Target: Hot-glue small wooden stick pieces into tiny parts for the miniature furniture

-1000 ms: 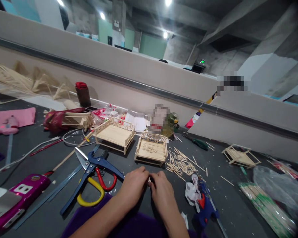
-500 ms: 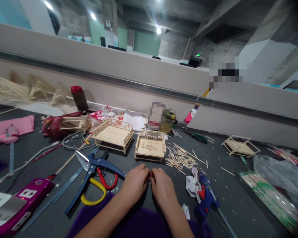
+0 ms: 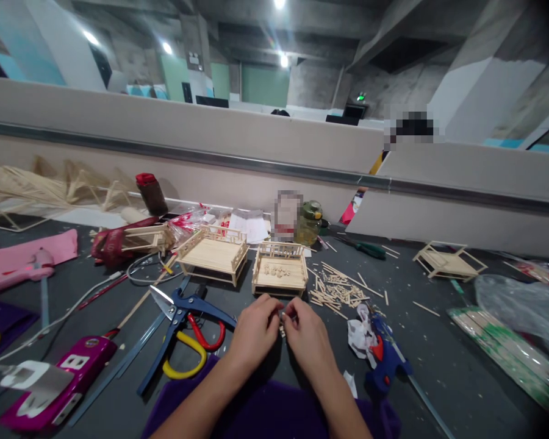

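Left hand and right hand are parting slightly since half a second ago, and some tiny wooden pieces are now showing between them. The view is also tilting less. The fingers are curling inward and the space between the two hands is staying narrow — whether either hand is pinching a piece, I cannot tell, because the backs of the hands are hiding it.

The tiny pieces are lying right at the grip, seeming a bit nearer to the right fingertips; they are too small for reading their long axis. Straight beyond the grip, a small wooden bed model is standing with its longer side running across, left to right, and its front edge is facing the knuckles. The left hand is reaching nearer to that edge. More small pieces are resting on its top.

Ahead and to the right of the grip, a pile of short sticks is spreading, with the right hand nearer. On the left, the blue-handled shears are ending close to the left hand — little room is remaining there. On the right, a wider strip of dark table is separating the right hand from a crumpled paper.
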`<act>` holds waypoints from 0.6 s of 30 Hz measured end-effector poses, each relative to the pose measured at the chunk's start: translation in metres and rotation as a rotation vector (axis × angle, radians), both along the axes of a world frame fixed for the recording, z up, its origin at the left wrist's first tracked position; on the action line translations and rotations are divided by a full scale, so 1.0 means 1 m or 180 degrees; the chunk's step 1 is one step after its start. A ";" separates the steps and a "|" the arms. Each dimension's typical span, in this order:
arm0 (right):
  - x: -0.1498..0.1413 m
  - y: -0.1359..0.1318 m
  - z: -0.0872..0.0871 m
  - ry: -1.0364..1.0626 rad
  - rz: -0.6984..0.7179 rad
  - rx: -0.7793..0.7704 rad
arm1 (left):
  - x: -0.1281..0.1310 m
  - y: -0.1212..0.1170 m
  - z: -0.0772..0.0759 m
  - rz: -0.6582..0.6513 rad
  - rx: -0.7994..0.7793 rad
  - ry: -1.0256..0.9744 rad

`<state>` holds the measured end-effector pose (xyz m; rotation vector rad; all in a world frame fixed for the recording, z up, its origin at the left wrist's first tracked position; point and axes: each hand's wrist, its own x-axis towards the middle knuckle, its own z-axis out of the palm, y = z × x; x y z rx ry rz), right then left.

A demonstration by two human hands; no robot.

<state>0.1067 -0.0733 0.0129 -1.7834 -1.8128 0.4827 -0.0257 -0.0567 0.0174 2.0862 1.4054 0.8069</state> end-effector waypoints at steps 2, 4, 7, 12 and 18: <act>-0.001 0.000 0.004 0.0396 0.0007 0.0089 | 0.001 0.000 0.000 0.0060 0.0054 -0.0555; -0.001 0.000 0.007 0.0776 0.0038 0.0107 | 0.002 0.001 -0.001 0.0130 -0.0006 -0.1054; -0.002 0.000 0.009 0.1301 0.0082 0.0112 | 0.003 0.005 -0.004 0.0276 -0.0302 -0.1641; -0.002 0.004 0.008 0.2057 0.0005 0.0153 | 0.004 0.010 -0.007 0.0232 -0.1071 -0.2484; 0.000 0.001 0.013 0.1841 -0.0016 0.0221 | 0.003 0.010 -0.003 0.0038 -0.1493 -0.2971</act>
